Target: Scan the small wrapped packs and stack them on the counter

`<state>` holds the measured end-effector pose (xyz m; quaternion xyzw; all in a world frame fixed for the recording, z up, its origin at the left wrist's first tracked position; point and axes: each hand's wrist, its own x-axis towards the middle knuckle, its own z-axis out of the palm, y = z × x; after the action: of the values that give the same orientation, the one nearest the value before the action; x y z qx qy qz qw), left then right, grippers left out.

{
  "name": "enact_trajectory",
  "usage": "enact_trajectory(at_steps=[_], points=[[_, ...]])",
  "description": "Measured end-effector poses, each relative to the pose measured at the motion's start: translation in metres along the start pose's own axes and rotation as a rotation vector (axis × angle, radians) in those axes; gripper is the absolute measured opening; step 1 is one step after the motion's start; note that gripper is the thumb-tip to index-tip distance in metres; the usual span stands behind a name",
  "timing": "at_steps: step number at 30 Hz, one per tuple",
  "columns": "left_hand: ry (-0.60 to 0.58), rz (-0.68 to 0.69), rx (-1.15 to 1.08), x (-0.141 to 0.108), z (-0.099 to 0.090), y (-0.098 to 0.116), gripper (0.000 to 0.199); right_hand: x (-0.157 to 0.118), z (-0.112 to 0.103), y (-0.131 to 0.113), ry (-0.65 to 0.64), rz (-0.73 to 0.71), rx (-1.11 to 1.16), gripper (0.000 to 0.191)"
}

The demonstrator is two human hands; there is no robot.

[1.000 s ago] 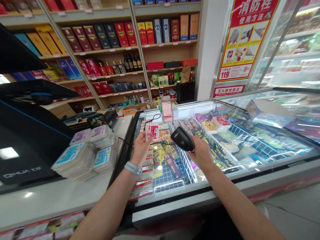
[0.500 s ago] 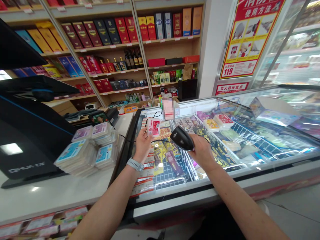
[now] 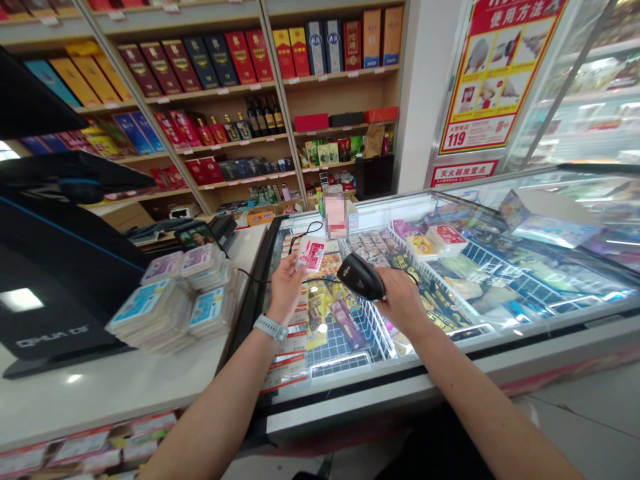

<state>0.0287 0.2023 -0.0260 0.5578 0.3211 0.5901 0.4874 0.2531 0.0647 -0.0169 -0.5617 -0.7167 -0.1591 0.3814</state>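
Note:
Above the glass-topped freezer, my left hand [image 3: 287, 283] pinches a small flat pack with a pink and white label [image 3: 311, 256] by its lower left edge. My right hand [image 3: 403, 300] is wrapped round the handle of a black barcode scanner [image 3: 361, 276]. The scanner's head points left toward the pack, with a gap between them. A black cable runs from the scanner's side across the glass. Stacks of clear packs with blue labels [image 3: 145, 308] and purple labels [image 3: 200, 259] stand on the white counter [image 3: 165, 373] at the left.
A black register [image 3: 55, 267] stands on the counter at the left. Packs with red labels [image 3: 447, 238] and yellow labels [image 3: 421, 247] lie on the freezer glass. An open cardboard box [image 3: 555, 210] sits farther right. Shelves of boxes and bottles [image 3: 260, 117] line the back.
The pack in my left hand has tilted slightly and its label has turned. The scanner in my right hand has shifted slightly left. Both hands keep their hold.

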Motion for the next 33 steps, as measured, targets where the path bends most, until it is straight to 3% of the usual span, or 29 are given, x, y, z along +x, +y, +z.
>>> enact_trajectory(at_steps=[33], points=[[0.006, -0.003, -0.013, -0.0024, 0.0028, 0.0026, 0.050, -0.0001, 0.0000, 0.0003, -0.037, 0.003, 0.016, 0.036]])
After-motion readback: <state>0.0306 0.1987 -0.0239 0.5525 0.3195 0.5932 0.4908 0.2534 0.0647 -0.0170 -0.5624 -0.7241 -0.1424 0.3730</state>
